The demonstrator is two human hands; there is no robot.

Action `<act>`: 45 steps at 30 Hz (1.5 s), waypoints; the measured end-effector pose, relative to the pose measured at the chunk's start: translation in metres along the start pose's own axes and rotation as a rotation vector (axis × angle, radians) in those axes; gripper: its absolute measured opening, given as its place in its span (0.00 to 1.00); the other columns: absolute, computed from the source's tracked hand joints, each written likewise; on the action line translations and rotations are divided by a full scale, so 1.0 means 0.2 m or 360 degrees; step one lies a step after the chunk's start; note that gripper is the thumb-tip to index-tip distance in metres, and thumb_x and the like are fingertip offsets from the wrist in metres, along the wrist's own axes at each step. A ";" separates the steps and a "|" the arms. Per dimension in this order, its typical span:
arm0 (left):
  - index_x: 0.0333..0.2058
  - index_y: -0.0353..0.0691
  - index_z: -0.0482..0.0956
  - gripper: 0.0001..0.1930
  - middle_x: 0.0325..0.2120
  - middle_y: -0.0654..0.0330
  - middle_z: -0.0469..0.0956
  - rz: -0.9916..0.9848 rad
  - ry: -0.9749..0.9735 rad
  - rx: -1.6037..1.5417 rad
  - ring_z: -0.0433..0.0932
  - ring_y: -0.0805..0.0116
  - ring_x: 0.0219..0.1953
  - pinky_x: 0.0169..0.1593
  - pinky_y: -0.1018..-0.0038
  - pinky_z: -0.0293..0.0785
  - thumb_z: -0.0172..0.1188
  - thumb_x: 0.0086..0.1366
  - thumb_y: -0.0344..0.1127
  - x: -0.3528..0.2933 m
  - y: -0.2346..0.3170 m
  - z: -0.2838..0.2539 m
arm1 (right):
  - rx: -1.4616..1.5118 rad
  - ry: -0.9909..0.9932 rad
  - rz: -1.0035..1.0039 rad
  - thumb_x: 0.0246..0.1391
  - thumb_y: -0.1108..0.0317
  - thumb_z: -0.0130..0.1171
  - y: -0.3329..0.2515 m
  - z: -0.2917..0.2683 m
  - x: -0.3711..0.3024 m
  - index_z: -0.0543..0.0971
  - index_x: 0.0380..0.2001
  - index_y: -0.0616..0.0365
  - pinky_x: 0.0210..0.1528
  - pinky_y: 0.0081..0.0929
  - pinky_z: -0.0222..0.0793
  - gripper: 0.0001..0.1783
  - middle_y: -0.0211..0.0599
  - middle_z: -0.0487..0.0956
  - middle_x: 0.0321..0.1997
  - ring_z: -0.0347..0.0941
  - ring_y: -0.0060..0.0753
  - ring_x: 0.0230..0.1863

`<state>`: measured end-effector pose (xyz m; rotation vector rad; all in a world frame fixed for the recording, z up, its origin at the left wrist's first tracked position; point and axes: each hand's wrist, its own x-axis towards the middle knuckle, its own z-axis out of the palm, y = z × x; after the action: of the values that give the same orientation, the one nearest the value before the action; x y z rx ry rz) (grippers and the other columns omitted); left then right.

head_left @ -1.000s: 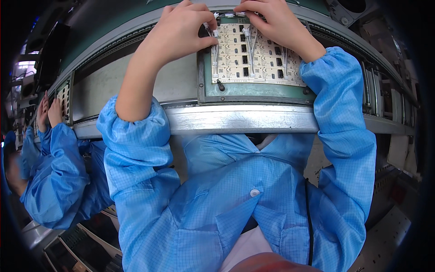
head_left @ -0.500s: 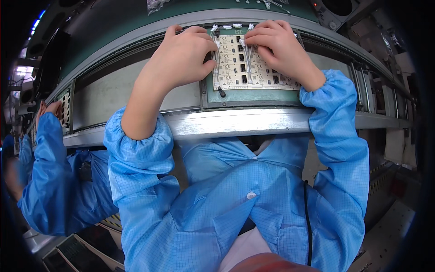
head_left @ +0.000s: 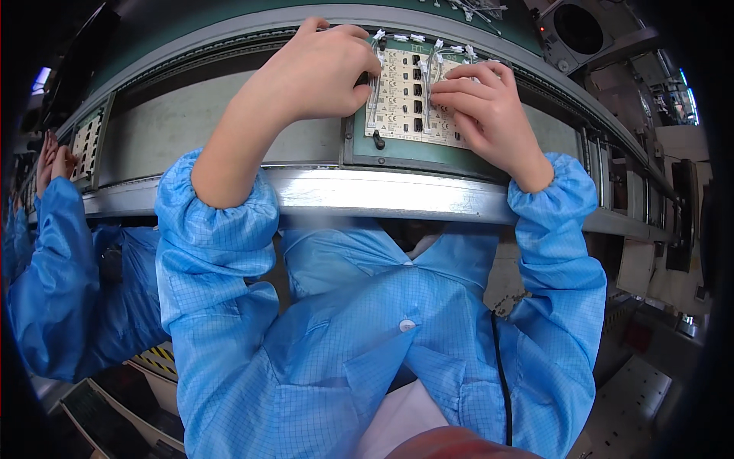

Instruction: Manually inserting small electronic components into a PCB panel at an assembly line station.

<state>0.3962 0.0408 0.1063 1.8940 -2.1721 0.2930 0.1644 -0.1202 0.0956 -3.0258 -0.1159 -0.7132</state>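
A panel of pale circuit boards (head_left: 396, 109) with black connectors lies in a green carrier (head_left: 428, 153). Thin white cables with white plugs run along its left edge and down its middle. My left hand (head_left: 325, 76) arches over the panel's left edge. Its fingers are bent and closed, thumb and index tips against the left white cable (head_left: 374, 107); what lies between them is hidden. Over the panel's right part is my right hand (head_left: 489, 111), fingers stretched out and thumb apart, fingertips beside the middle white cable (head_left: 427, 96). The hand covers part of the boards.
The carrier sits on a conveyor with a shiny metal front rail (head_left: 382, 191). More loose white cables (head_left: 478, 11) lie on the green surface beyond. At the left, another person's hands (head_left: 55, 161) are beside a similar panel (head_left: 86, 149). A round black speaker-like unit (head_left: 575, 29) stands far right.
The view has shifted a little. My right hand has moved down and right from the middle cable's upper plug, showing more white plugs at the top. My left hand stays at the panel's left edge.
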 end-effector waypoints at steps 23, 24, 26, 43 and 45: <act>0.32 0.37 0.85 0.12 0.36 0.55 0.85 0.0001 -0.0247 -0.0286 0.78 0.55 0.53 0.55 0.55 0.68 0.57 0.56 0.36 0.04 0.04 -0.15 | 0.0038 -0.0001 0.0353 0.47 0.82 0.55 0.03 -0.16 -0.24 0.87 0.40 0.59 0.61 0.37 0.68 0.18 0.35 0.87 0.46 0.77 0.42 0.53; 0.32 0.37 0.85 0.12 0.36 0.55 0.85 0.0004 -0.0241 -0.0280 0.78 0.55 0.53 0.55 0.55 0.68 0.57 0.56 0.36 0.02 -0.03 -0.04 | 0.0018 0.0009 0.0358 0.48 0.82 0.54 0.06 -0.15 -0.21 0.87 0.40 0.59 0.61 0.36 0.68 0.18 0.35 0.86 0.46 0.78 0.42 0.54; 0.33 0.37 0.85 0.12 0.37 0.55 0.85 0.0171 0.0250 -0.0764 0.78 0.54 0.53 0.54 0.55 0.68 0.57 0.56 0.37 -0.02 -0.15 0.17 | 0.0014 -0.0073 0.0270 0.50 0.82 0.54 0.13 -0.13 -0.19 0.87 0.40 0.59 0.61 0.36 0.69 0.17 0.34 0.87 0.47 0.78 0.41 0.54; 0.36 0.41 0.87 0.09 0.34 0.57 0.83 0.0358 0.0618 -0.0448 0.78 0.56 0.45 0.52 0.61 0.70 0.60 0.61 0.36 0.06 -0.17 0.08 | -0.0178 -0.0047 0.0187 0.55 0.82 0.50 0.47 -0.03 0.04 0.84 0.49 0.57 0.63 0.38 0.68 0.21 0.35 0.83 0.56 0.74 0.43 0.59; 0.36 0.41 0.87 0.09 0.35 0.57 0.83 0.0740 0.1141 -0.0669 0.78 0.56 0.45 0.52 0.60 0.70 0.61 0.60 0.36 0.08 -0.15 0.07 | -0.0153 -0.0073 0.0176 0.55 0.83 0.49 0.49 -0.01 0.01 0.83 0.49 0.56 0.62 0.39 0.68 0.22 0.35 0.81 0.58 0.74 0.44 0.59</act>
<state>0.4236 0.0174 0.0986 0.8584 -1.9197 0.4648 0.1727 -0.2177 0.0980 -3.1105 0.0863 -0.6596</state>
